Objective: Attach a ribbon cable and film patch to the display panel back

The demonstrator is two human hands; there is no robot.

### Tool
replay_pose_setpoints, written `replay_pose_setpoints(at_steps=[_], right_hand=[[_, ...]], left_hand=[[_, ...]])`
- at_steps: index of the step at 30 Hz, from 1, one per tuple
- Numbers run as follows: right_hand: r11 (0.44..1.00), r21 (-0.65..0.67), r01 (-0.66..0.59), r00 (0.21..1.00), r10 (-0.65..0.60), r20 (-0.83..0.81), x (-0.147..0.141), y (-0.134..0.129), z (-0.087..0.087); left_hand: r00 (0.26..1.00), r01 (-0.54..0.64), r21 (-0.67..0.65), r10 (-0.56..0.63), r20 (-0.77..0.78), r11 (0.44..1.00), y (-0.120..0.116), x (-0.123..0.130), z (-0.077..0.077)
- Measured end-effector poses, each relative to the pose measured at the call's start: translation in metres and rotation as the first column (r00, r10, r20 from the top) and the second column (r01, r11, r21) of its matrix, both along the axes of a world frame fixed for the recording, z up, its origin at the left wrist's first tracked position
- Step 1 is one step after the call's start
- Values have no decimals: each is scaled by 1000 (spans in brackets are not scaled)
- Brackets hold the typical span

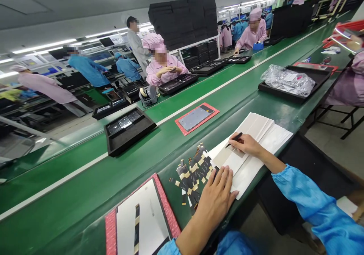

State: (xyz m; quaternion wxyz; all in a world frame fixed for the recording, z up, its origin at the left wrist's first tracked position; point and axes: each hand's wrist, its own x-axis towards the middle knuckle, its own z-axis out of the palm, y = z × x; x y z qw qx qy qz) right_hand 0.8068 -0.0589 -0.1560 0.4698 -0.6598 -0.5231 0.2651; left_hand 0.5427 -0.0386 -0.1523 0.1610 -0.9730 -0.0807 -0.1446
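Note:
My right hand (245,146) pinches slim, pointed black tweezers (236,136), their tip angled down over a stack of white sheets (257,128). The top sheet has a greyish patch under my fingers. My left hand (217,194) lies palm down with its fingers stretched out, resting on the near left edge of the sheets. Beside its fingertips is a loose pile of small black and tan flex cables (193,171), partly covered by the hand. To the left, a large pale display panel (150,209) lies on pink foam, with a black-and-tan flex strip (137,224) across it.
A smaller grey panel (196,118) lies on red foam across the green bench (85,194). Black trays (129,133) stand beyond, one at right holding a plastic-wrapped bundle (288,81). A tape dispenser (148,96) and co-workers in pink are opposite; another person sits at right.

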Motion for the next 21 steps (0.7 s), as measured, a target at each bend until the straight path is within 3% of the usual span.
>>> replay_pose_setpoints(at_steps=[15,21], right_hand=[[999,22,40,991,-42,130,-3,-2,-3],[998,67,23,999,-25,39,-2,-2,0]], left_hand=[[999,-19,-38,20,29,999,-1,2,-2],[999,-14,-127,19,35,992,-1,2,1]])
